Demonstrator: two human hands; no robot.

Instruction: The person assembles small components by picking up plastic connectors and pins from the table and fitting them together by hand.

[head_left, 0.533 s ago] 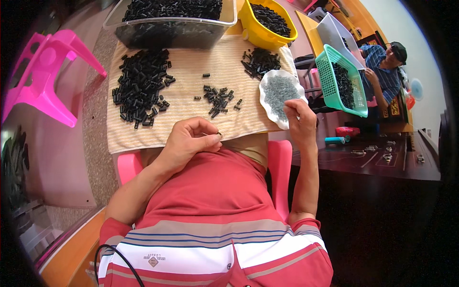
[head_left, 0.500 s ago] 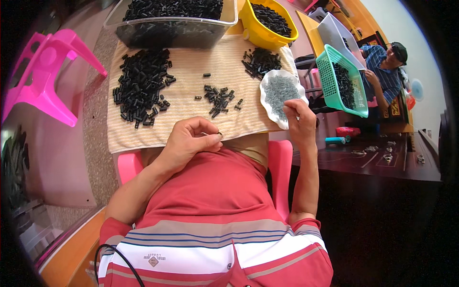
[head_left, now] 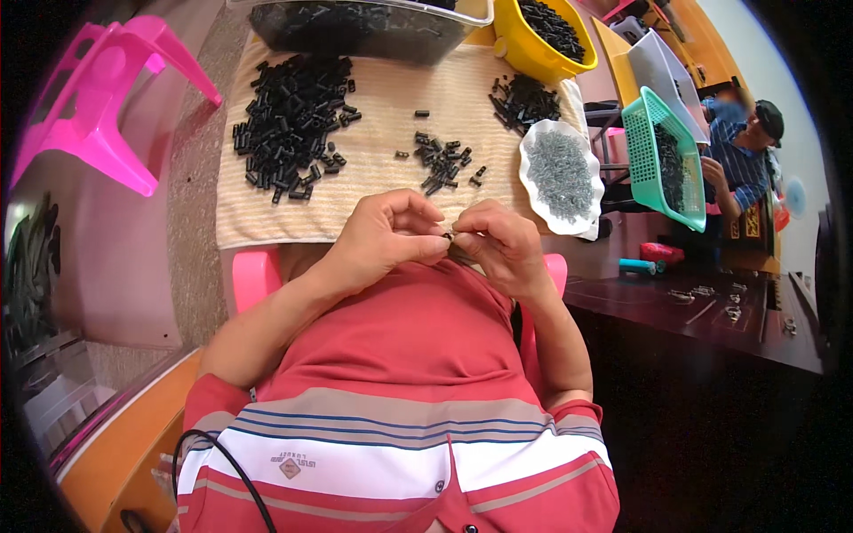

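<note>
My left hand (head_left: pixel 386 238) pinches a small black cylinder-like piece (head_left: pixel 449 236) between thumb and fingertips, just beyond the near edge of the towel. Against it, my right hand (head_left: pixel 502 244) is closed in a pinch, its fingertips meeting those of my left; whatever it grips is too small to make out. A small group of black pieces (head_left: pixel 440 163) lies on the striped towel (head_left: pixel 382 98) ahead of my hands. To the right, a white scalloped dish (head_left: pixel 527 169) holds many tiny clear-grey pieces (head_left: pixel 564 178).
A big heap of black cylinders (head_left: pixel 289 124) covers the towel's left, a smaller pile (head_left: pixel 524 105) its far right. Behind stand a clear bin (head_left: pixel 373 40) and a yellow tub (head_left: pixel 533 55). A green basket (head_left: pixel 646 160) and a seated person (head_left: pixel 746 160) are at right, a pink stool (head_left: pixel 98 107) at left.
My right hand has left the white dish and come across to meet my left hand at the black piece. The whole view has shifted, so the table sits higher and further right.
</note>
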